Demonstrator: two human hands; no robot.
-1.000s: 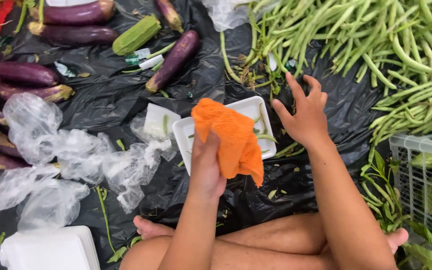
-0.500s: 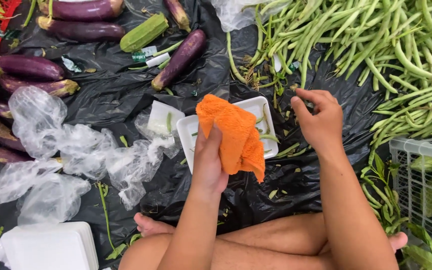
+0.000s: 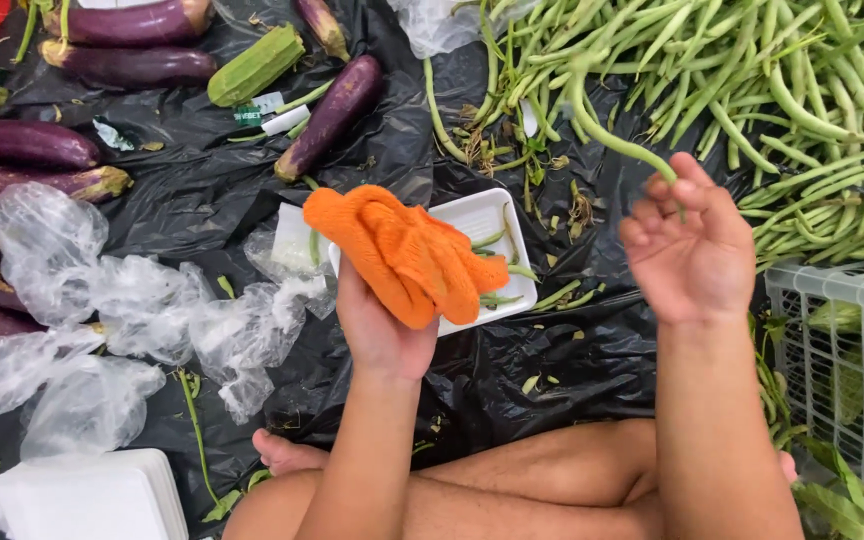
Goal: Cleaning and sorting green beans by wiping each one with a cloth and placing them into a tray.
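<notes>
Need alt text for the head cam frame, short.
Seen from above, a seated person's left hand holds an orange cloth over a white foam tray, while the right hand lifts a long green bean. Around them, on black plastic sheeting, lie purple eggplants, a heap of beans and crumpled clear bags.

Orange knitted cloth (image 3: 402, 255), crumpled and ribbed, gripped from below in the left hand (image 3: 380, 335), draped over a white foam tray (image 3: 487, 222). At three o'clock of it, one long green bean (image 3: 607, 130), curved, pinched at its near end by the right hand (image 3: 692, 250), far end seemingly lost among others.
</notes>
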